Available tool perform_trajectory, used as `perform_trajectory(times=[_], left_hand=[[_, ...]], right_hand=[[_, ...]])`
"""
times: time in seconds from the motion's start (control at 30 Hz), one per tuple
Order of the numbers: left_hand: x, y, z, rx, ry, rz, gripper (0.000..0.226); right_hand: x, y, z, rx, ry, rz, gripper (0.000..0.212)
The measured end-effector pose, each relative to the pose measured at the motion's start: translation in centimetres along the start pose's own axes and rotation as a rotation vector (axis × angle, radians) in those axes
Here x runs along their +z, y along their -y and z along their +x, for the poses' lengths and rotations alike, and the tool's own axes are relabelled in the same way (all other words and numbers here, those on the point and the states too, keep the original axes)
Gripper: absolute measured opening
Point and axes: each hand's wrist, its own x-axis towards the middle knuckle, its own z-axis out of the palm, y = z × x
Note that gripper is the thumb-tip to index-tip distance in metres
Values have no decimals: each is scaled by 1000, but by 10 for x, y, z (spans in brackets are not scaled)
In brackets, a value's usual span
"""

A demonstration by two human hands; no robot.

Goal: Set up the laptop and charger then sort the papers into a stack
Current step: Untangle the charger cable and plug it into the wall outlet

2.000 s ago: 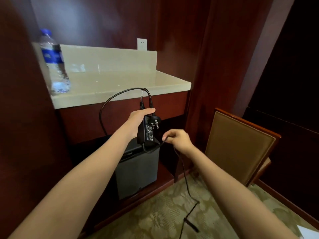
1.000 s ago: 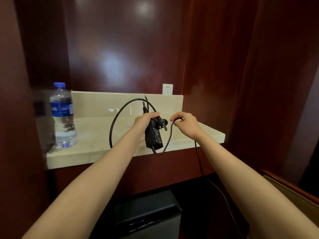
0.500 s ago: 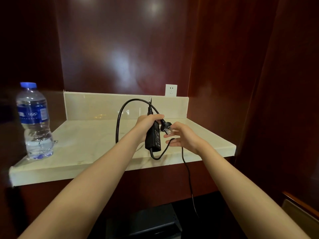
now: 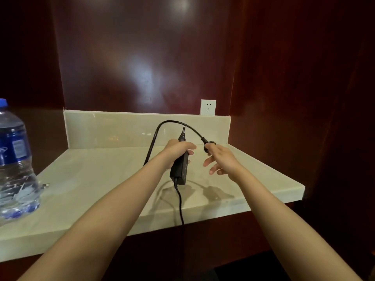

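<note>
Far left, at the edge of the view: a clear water bottle (image 4: pixel 14 159) with a blue cap and a blue label, standing up on the pale counter (image 4: pixel 91 189). Some water inside.

Next, near the middle: the left hand (image 4: pixel 177 149), held up over the counter. Fingers (image 4: pixel 190 147) curled tight round the top of the black charger block (image 4: pixel 179 169), holding it. Block hanging straight down from the fist, lifted a little off the counter, its shadow just below. A thin black tip poking up out of the top of the fist. From the bottom of the block, a black cable (image 4: pixel 180 203) dropping over the front edge of the counter and down into the dark.

Above the left hand: a cable loop (image 4: pixel 162 124), rising from behind the wrist, bending over in an arch and coming down to the right.

At the end of that loop: a black plug (image 4: pixel 208 146), pinched at the fingertips of the right hand (image 4: pixel 222 159). First finger laid over the plug. Thumb hard to see. Other fingers (image 4: pixel 207 163) loose and a little spread, holding nothing. Two hands near each other, not touching.

Behind and above the plug, apart from it: a white wall socket (image 4: pixel 208 107) on the dark red wood wall (image 4: pixel 142 57), just over the pale back strip of the counter.
</note>
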Motion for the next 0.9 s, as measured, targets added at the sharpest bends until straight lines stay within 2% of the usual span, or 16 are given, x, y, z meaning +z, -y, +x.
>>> perform_trajectory(times=[0.1, 0.23, 0.33, 0.43, 0.5, 0.57, 0.67, 0.77, 0.9], left_hand=[[-12, 9, 25, 12, 23, 177, 15], [-20, 18, 56, -8, 49, 271, 25], [-21, 19, 73, -15, 86, 420, 23], [-16, 23, 84, 8, 74, 733, 19], [-9, 27, 91, 18, 33, 947, 38], [-2, 34, 100, -20, 43, 1030, 56], [8, 47, 108, -10, 112, 1132, 63], [18, 53, 108, 189, 117, 1332, 52], [29, 46, 105, 752, 58, 1655, 41]], right_hand=[[6, 3, 28, 28, -125, 109, 23], [12, 5, 60, 61, -238, 244, 22], [15, 7, 81, 66, -296, 324, 22], [15, 10, 98, 35, -347, 448, 30], [15, 11, 108, -2, -379, 481, 35], [15, 11, 119, -30, -404, 471, 31], [14, 7, 135, -68, -413, 431, 29], [12, 3, 150, -115, -407, 356, 30], [9, 2, 173, -178, -385, 293, 28]])
